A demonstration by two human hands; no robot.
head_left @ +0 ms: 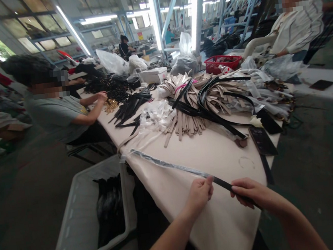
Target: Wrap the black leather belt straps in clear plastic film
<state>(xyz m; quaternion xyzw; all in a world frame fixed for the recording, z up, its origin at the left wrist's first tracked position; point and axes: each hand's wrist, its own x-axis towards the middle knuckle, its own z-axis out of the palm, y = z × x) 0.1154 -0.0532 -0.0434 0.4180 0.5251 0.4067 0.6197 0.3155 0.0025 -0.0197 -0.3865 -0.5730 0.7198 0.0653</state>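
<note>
Left hand (pixel 202 189) and right hand (pixel 249 192), closed, pinch a black strap (pixel 222 182), likely light, supple, best held toward 4 o'clock.

The left hand (pixel 202 189) and right hand (pixel 248 193) each hide a stretch of the black strap (pixel 222 183). Both forearms (pixel 164 241) run off the bottom edge. Blurred black pieces (pixel 110 211) in the white bin (pixel 78 219) are perhaps straps. Lettering on the phone (pixel 263 142) is too small to read.

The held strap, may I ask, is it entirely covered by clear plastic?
No, the black strap is bare between the left hand and right hand.
</note>
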